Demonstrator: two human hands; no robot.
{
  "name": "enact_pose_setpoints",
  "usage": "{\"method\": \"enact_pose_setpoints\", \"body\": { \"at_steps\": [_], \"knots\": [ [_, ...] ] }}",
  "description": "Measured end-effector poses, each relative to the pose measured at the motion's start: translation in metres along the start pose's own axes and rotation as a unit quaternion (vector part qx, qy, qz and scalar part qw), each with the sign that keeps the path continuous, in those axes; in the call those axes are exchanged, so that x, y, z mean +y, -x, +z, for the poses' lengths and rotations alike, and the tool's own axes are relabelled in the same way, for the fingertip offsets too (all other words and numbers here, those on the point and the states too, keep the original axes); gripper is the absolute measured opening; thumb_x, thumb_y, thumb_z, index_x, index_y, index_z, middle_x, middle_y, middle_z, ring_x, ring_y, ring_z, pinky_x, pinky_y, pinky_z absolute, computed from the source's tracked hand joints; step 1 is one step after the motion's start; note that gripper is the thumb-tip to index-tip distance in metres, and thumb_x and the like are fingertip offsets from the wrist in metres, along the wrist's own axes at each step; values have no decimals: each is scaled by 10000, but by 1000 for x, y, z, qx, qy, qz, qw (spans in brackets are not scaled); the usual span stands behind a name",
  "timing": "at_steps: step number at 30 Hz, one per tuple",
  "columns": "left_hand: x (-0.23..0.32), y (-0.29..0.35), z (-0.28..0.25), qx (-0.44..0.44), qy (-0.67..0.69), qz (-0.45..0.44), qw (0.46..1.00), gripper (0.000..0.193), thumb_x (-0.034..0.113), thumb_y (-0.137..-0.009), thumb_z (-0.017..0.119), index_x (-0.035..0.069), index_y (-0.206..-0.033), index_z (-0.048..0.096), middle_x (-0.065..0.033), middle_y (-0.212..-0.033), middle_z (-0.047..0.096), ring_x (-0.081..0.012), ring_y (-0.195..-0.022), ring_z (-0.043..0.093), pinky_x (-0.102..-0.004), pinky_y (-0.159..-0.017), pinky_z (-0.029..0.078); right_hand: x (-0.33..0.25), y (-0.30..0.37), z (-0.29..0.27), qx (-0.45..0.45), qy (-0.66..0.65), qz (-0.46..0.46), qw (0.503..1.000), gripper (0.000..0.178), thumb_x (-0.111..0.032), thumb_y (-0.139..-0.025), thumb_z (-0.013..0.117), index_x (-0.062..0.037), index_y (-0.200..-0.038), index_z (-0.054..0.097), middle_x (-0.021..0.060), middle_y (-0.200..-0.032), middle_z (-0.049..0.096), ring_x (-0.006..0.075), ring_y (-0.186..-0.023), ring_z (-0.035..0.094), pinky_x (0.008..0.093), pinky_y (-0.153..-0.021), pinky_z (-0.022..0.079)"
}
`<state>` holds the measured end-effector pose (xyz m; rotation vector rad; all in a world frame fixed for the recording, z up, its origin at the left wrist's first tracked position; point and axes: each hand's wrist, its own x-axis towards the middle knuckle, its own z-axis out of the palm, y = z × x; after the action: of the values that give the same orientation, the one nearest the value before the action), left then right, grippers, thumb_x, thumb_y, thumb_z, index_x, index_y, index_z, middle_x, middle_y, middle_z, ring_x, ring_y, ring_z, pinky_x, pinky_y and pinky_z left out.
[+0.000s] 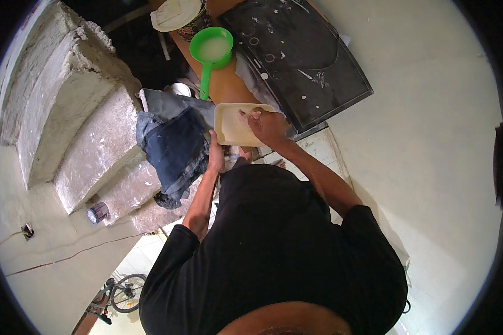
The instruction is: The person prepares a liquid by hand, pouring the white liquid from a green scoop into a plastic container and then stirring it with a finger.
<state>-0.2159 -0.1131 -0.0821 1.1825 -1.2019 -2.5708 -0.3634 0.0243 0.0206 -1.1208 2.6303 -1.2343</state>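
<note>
A shallow cream-coloured rectangular tray (229, 127) is held out in front of my body. My left hand (216, 153) grips its left edge, thumb up along the side. Over the tray's right half is my right hand (269, 126), its fingers curled together close to the tray's inside. Whatever those fingers may pinch is too small to make out. Just beyond the tray stands a green long-handled dipper (212, 47) with pale liquid in it, its handle pointing toward me.
A patterned bucket (193, 25) with a pale lid stands at the back. Right of it lies a black flat panel (296, 61) spotted white. Dark blue cloth (179, 148) drapes beside rough concrete steps (95, 134). A jar (98, 213) and a bicycle (127, 293) are at lower left.
</note>
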Motion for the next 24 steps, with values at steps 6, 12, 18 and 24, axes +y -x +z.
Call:
{"method": "enact_pose_setpoints", "body": {
  "at_steps": [6,12,18,24],
  "knots": [
    [-4,-3,-8,-1,15,-8,1000,685,608,-975,278,41,-1246,552,-65,-1191,595,-188,-1056,522,-341,-969,354,7,11,-16,-62,108,48,991,220,-259,-851,611,-56,-928,648,168,-627,625,334,-558,641,432,-515,518],
    [11,9,10,14,-30,4,999,681,602,-977,287,39,-1261,543,-74,-1235,574,-200,-1102,501,-343,-986,345,21,22,-2,-39,164,39,985,300,-272,-831,607,-86,-1061,652,156,-610,631,337,-534,638,419,-510,530],
    [-1,-1,-1,13,4,12,1000,673,581,-984,278,24,-1276,519,-117,-1235,583,-239,-1129,528,-369,-996,376,21,33,1,-59,121,41,990,307,-276,-851,564,-15,-1005,616,176,-637,640,347,-574,659,435,-523,529],
    [-4,-1,-3,0,13,10,1000,651,554,-996,271,19,-1279,511,-111,-1230,586,-233,-1149,515,-371,-1013,357,5,36,1,-21,21,75,997,225,-228,-832,601,-11,-772,592,186,-615,617,369,-561,636,452,-552,523]
  ]
}}
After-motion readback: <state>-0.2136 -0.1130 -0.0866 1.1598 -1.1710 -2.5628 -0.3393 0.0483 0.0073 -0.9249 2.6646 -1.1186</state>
